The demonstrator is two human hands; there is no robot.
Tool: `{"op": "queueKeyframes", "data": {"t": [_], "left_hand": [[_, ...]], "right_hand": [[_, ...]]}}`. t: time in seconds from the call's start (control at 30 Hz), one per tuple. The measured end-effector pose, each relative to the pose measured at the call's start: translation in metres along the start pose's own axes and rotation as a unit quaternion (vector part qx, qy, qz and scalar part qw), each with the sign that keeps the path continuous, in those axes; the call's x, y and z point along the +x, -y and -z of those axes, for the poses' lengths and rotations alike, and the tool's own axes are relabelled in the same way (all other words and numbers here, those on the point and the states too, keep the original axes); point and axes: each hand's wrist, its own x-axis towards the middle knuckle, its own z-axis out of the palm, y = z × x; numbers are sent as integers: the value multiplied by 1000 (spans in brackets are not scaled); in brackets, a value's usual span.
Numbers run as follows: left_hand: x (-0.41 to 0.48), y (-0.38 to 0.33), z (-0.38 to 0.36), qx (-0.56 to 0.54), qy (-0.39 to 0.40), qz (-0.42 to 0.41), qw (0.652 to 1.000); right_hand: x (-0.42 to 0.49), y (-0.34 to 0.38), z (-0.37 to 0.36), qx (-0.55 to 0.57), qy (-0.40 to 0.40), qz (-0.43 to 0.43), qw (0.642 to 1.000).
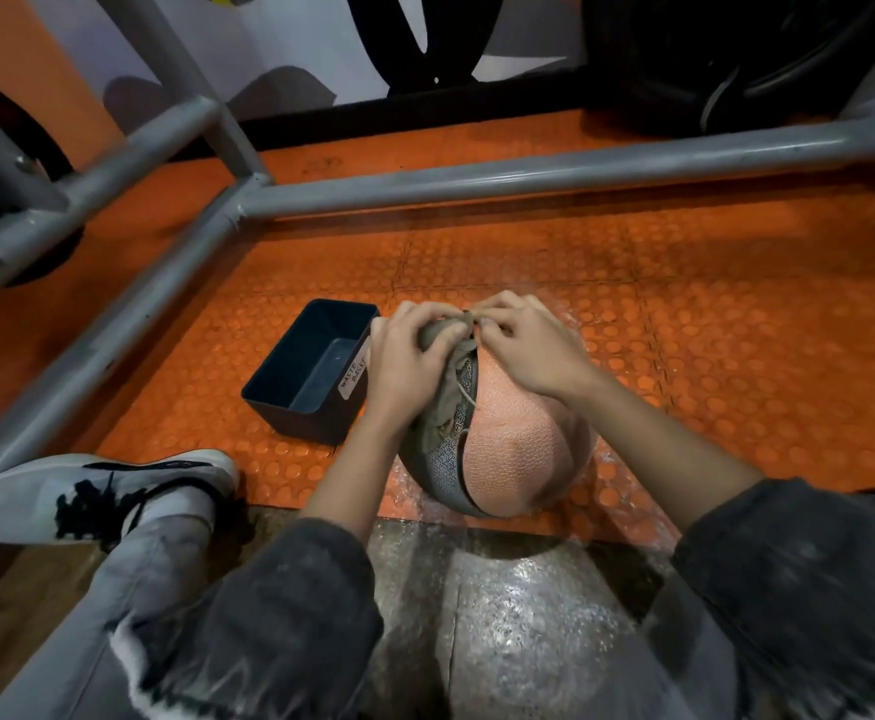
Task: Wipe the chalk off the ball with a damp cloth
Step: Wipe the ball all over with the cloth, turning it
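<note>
Two hands are gripping the cloth (445,405) atop the ball (521,436): left hand (408,353) is bunching it, right hand (531,350) is pinching its edge, likely readying a wiping pad.

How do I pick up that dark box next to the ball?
Come from above and pinch the waste basket by the rim of its long wall farthest from the ball. It stands upright, open-topped, with thin straight walls, and that side is free. Its labelled side is crowded by the left hand holding the cloth.
</note>
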Motion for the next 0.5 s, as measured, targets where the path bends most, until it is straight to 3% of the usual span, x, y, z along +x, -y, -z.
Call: {"op": "queueKeyframes", "data": {"t": [0.1,0.33,0.5], "left_hand": [[5,-1,-2,-4,17,17,1000],[-58,-3,-1,12,-6,-39,999],[-34,-4,3,34,-18,-39,998]], "right_hand": [[1,-1,-1,7,-7,-1,1000],[1,-1,-1,21,-3,10,1000],[-1,2,-2,29,0,20,999]]}}
